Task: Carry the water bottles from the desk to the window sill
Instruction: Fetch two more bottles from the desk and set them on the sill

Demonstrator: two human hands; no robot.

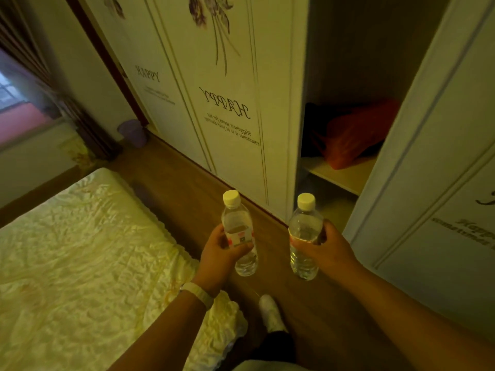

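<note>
I hold two clear plastic water bottles with white caps, both upright in front of me over a wooden floor. My left hand (218,254) grips the left bottle (238,226) around its red and white label. The right bottle (304,231), which shows no label from here, is held at its middle by my right hand (325,249). The window sill (29,136) lies at the far left, below a window with dark curtains. No desk is in view.
A bed (80,263) with a cream cover fills the lower left. A white wardrobe (227,103) runs along the right; one door (434,162) stands open beside a shelf with a red bag (351,137). A purple bin (132,133) sits in the far corner. A wooden floor strip (174,183) leads to the window.
</note>
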